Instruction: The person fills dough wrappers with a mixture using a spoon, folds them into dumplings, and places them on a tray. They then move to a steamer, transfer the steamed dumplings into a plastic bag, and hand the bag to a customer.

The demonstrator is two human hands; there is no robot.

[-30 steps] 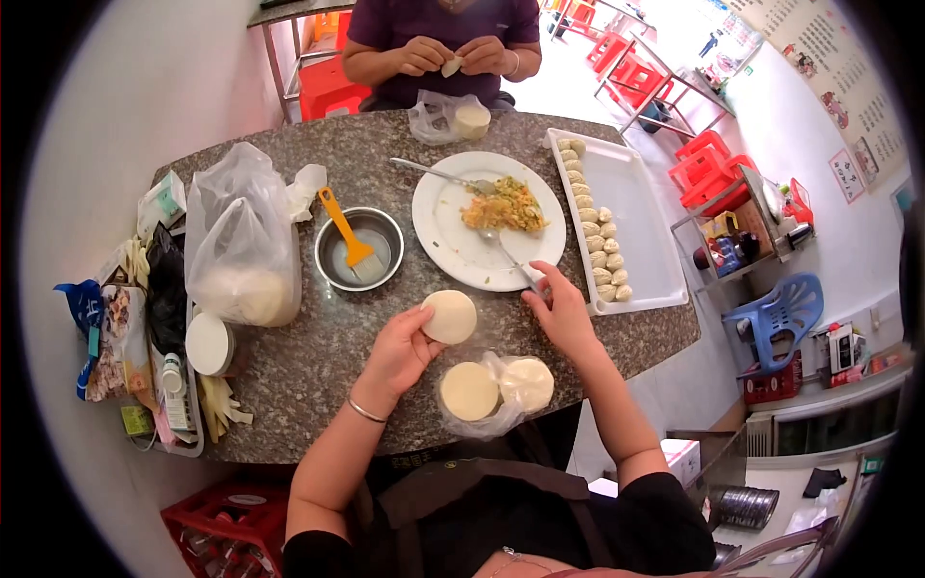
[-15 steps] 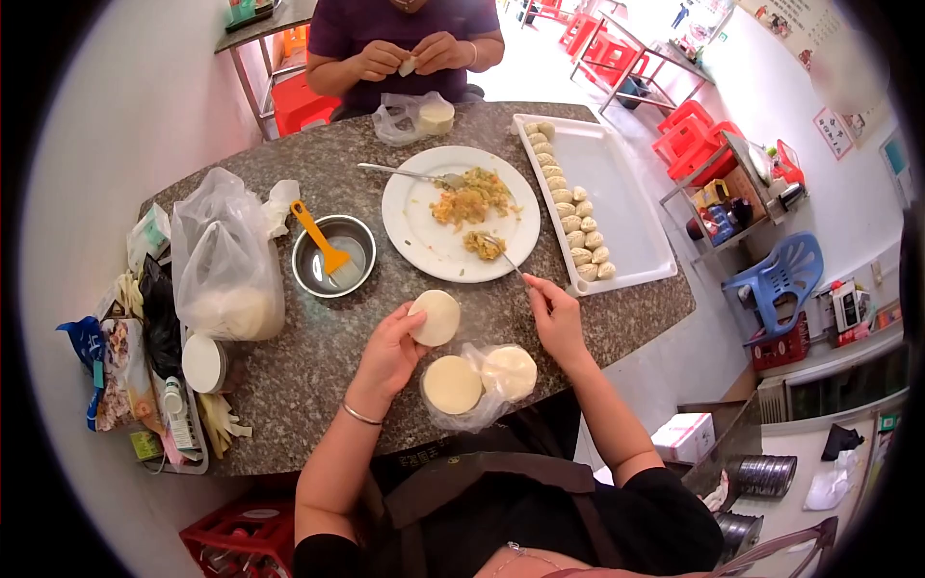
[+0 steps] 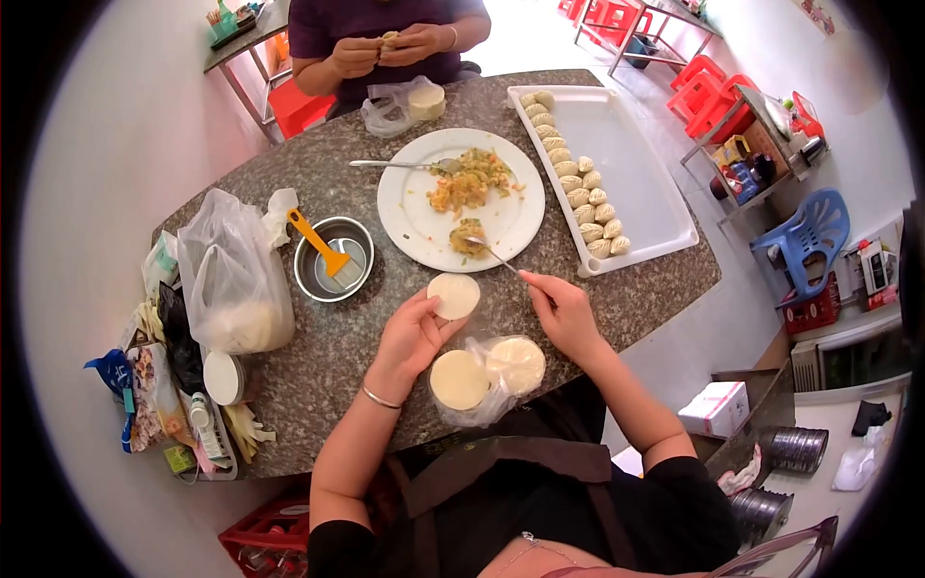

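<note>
My left hand [image 3: 416,330] is closed on a round dumpling wrapper [image 3: 453,296], held just short of the white plate [image 3: 405,231]. Between the fingers of my right hand [image 3: 562,310] is the handle of a spoon [image 3: 497,255], its head in a small heap of chopped filling [image 3: 468,234] on the plate. More filling [image 3: 475,181] lies farther back there, with a second metal utensil [image 3: 395,164] resting in it. Below my hands, two stacks of round wrappers [image 3: 460,380] sit in a clear plastic bag [image 3: 482,409].
Pleated dumplings [image 3: 576,197] line the left side of a white tray [image 3: 655,207]. Left of the plate stands a metal bowl [image 3: 334,284] with an orange-handled brush [image 3: 323,246]. Plastic bags [image 3: 231,270] crowd the left edge. Across the table, a co-worker's hands [image 3: 385,53] hold a piece of dough.
The view has shifted slightly. My left hand has brought its wrapper nearer the plate's edge and the spoon. The spoon stays in the small heap. The co-worker's hands have kept handling dough.
</note>
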